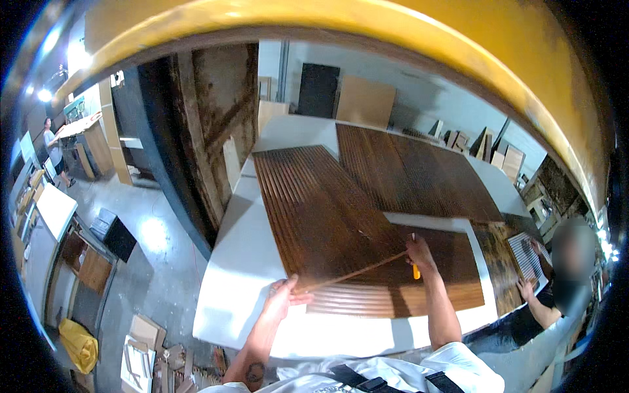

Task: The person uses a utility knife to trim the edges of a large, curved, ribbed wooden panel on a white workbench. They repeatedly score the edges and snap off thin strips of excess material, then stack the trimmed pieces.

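Observation:
A dark brown ribbed wooden panel [314, 209] lies across the table, its near edge overlapping a second ribbed panel [393, 298]. At the near left corner, my left hand [282, 298] grips the edge, thumb above and fingers reaching along below. My right hand [419, 254] is closed at the near right corner. A small tool with a yellow handle [416, 271] sticks out below that hand, and a pale tip shows above it. Its exact kind cannot be made out. Behind lies another wide ribbed brown panel [419, 173].
The panels rest on a white-topped table [223, 288]. At the right, a co-worker's hand [526, 290] is by a striped light panel [526, 259]. A yellow beam [458, 39] arches overhead, and a dark upright [167, 144] stands left. Wood scraps [173, 367] lie on the floor.

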A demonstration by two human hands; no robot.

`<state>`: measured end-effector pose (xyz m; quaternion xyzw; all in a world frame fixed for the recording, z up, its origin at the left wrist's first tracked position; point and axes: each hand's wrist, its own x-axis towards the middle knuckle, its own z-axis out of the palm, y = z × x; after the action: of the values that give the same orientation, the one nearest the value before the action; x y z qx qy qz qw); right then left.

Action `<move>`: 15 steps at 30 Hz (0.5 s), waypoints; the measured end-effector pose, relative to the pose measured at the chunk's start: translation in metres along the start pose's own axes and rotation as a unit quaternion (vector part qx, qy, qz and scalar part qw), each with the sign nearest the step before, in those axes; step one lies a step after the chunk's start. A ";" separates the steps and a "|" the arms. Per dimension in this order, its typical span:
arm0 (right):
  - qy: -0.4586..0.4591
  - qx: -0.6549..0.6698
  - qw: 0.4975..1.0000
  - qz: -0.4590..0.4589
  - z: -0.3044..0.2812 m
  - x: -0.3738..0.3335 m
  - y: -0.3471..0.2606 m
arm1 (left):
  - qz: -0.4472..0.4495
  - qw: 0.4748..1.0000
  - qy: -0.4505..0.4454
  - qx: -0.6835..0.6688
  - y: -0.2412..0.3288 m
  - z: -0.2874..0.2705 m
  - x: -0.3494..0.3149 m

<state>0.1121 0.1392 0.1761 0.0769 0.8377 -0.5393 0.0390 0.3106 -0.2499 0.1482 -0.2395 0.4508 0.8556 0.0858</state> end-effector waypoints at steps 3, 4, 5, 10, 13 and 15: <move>0.039 -0.099 0.992 -0.070 -0.053 -0.028 0.039 | -0.042 0.996 -0.082 0.009 -0.059 0.024 -0.049; 0.059 -0.152 0.982 -0.096 -0.065 -0.041 0.038 | -0.048 0.994 -0.099 0.012 -0.078 0.034 -0.066; 0.085 -0.167 0.978 -0.095 -0.081 -0.048 0.050 | -0.107 0.991 -0.070 0.024 -0.092 0.054 -0.087; 0.177 -0.220 0.953 -0.111 -0.123 -0.114 0.112 | -0.168 0.967 -0.189 -0.041 -0.190 0.100 -0.137; 0.263 -0.199 0.939 -0.101 -0.137 -0.172 0.158 | -0.170 0.961 -0.218 0.014 -0.205 0.145 -0.168; 0.119 -0.161 0.980 0.022 -0.148 -0.208 0.177 | -0.125 0.958 -0.258 0.013 -0.230 0.155 -0.181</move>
<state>0.3503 0.3281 0.1094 0.1513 0.9101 -0.3838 -0.0375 0.4998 0.0213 0.1428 -0.0637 0.3906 0.8649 0.3087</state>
